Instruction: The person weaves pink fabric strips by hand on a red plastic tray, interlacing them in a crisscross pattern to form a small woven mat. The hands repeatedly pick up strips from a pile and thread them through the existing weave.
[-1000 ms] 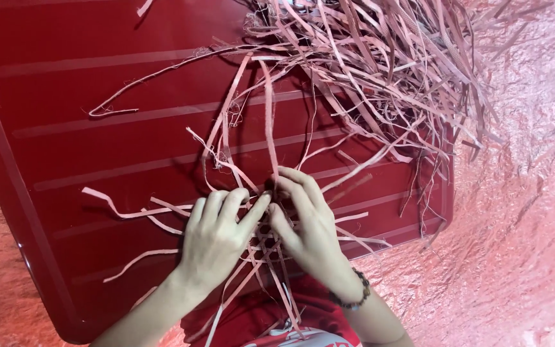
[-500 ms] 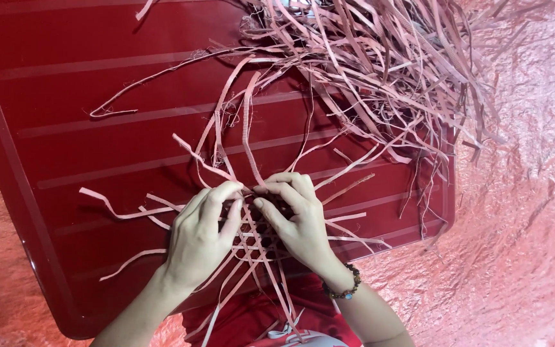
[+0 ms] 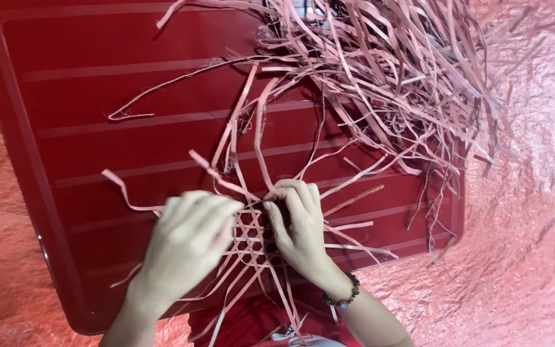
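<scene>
A small open lattice of woven pale strips [image 3: 250, 241] lies on a dark red ribbed board [image 3: 97, 115], its loose ends fanning out on all sides. My left hand [image 3: 187, 241] rests over the lattice's left side, fingers curled onto the strips. My right hand [image 3: 297, 225], with a bead bracelet at the wrist, pinches strips at the lattice's upper right edge. Both hands touch the weave, and part of it is hidden under the fingers.
A big tangled heap of loose pale strips [image 3: 406, 77] covers the board's upper right and spills past its edge. Crinkled reddish sheeting [image 3: 534, 244] lies under and around the board. Red clothing [image 3: 252, 324] shows at the bottom.
Both hands have drawn closer over the lattice, the left hand sliding right and curling its fingers down. Upright strips above the hands have shifted and bent leftward.
</scene>
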